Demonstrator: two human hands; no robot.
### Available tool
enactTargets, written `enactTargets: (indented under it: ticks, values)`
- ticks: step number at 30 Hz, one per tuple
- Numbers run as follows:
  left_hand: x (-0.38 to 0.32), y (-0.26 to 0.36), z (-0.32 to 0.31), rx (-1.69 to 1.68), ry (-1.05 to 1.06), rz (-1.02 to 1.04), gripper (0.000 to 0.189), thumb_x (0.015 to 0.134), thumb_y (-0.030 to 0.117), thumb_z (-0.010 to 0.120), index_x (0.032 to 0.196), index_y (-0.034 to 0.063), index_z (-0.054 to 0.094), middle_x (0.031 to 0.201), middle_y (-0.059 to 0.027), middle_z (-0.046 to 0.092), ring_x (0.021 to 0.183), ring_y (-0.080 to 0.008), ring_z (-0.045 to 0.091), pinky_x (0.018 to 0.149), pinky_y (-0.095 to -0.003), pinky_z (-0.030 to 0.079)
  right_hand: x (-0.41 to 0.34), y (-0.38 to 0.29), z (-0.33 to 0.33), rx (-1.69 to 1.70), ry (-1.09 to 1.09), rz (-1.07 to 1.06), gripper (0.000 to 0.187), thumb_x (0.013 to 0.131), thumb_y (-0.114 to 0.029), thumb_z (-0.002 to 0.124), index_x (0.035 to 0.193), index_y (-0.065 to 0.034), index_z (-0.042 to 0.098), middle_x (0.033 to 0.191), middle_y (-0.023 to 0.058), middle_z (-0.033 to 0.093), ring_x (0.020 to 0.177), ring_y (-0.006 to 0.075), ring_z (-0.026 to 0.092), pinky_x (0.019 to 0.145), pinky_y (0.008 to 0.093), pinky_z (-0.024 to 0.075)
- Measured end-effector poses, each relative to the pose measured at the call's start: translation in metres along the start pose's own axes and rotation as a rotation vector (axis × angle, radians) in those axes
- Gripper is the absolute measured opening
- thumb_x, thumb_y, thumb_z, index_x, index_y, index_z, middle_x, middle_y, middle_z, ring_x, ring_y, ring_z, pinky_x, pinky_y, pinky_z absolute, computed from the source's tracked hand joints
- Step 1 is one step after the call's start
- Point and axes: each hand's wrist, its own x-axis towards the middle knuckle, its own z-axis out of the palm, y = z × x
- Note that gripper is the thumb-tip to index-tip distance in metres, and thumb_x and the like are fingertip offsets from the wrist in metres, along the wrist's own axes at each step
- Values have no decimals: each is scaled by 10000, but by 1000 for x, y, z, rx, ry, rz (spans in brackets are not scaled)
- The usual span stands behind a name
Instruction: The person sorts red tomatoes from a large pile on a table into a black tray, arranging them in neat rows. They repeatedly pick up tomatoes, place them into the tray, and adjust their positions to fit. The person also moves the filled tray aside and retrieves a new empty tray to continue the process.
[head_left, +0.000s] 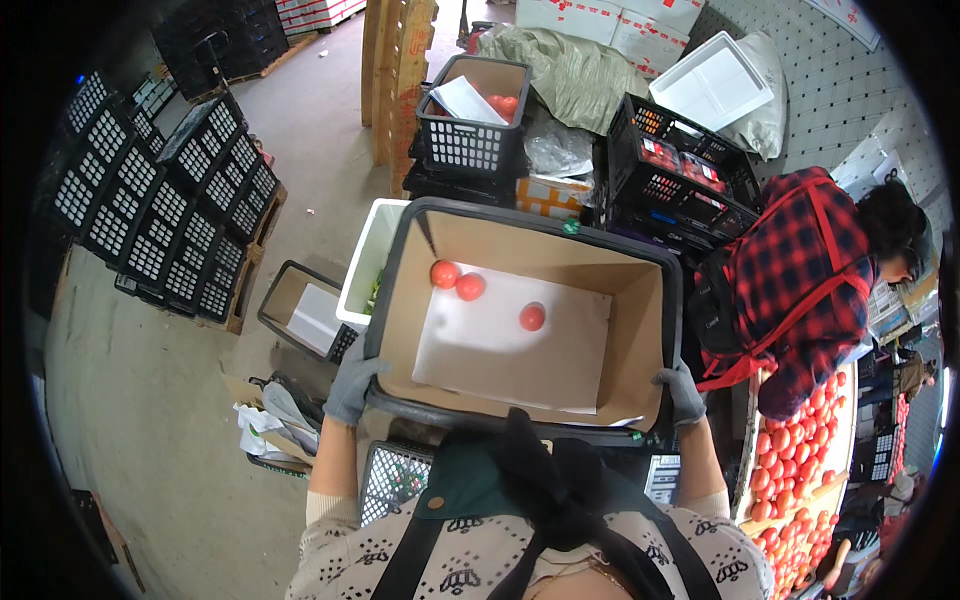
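A large dark plastic crate (529, 429), lined with brown cardboard, is held in front of me by both gloved hands. My left hand (352, 386) grips its left side near the front corner, and my right hand (682, 391) grips the right side. A white paper sheet (510, 367) covers much of the crate's bottom. On the sheet's left part, a tomato (470, 286) touches another tomato (445, 274) at its edge. A third tomato (532, 316) lies apart, nearer the middle.
A white bin (367, 262) and a small lined crate (300, 311) stand left. Behind is a crate with tomatoes and papers (469, 146). A person in a checked shirt (802, 277) stands right, beside a sorting table of tomatoes (795, 450). Stacked black crates (172, 210) stand far left.
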Motion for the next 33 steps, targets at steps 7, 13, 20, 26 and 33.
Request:
enactTargets:
  ticks: [7, 13, 20, 26, 33]
  values:
    - [-18, -22, -25, -49, 387, -32, 702, 654, -40, 539, 1349, -26, 444, 1170, -88, 608, 1018, -187, 600, 869, -285, 492, 138, -61, 78, -224, -370, -39, 586, 647, 11, 539, 1233, 19, 524, 931, 18, 575, 789, 104, 537, 717, 235, 458]
    - [-15, -56, 12, -155, 815, -44, 617, 671, -3, 541, 1285, -12, 483, 1037, -60, 587, 884, -166, 579, 793, -273, 484, 322, -100, 192, -257, -862, -164, 619, 686, -37, 556, 1300, 23, 500, 1095, 68, 599, 991, 158, 551, 901, 280, 452]
    - [44, -127, 79, -280, 1280, 32, 380, 693, 7, 567, 1071, 39, 537, 902, -33, 552, 781, -162, 561, 704, -276, 486, 499, -143, 358, -629, -1187, -289, 495, 653, -130, 624, 1130, 3, 622, 974, 110, 641, 913, 192, 580, 794, 310, 477]
    - [124, -177, 121, -304, 1260, 54, 793, 629, -8, 552, 1393, 32, 344, 1278, -111, 473, 1149, -256, 494, 955, -335, 439, 532, -130, 359, -723, -1299, -103, 395, 755, -106, 629, 1140, -21, 654, 1046, 129, 670, 882, 204, 654, 790, 322, 538]
    - [196, -151, 149, -49, 1343, 167, 786, 649, -75, 498, 1415, -11, 332, 1340, -134, 461, 1156, -236, 476, 941, -310, 415, 544, -142, 292, -474, -1181, -130, 377, 828, -95, 574, 1190, -6, 624, 1054, 72, 661, 884, 139, 621, 777, 263, 518]
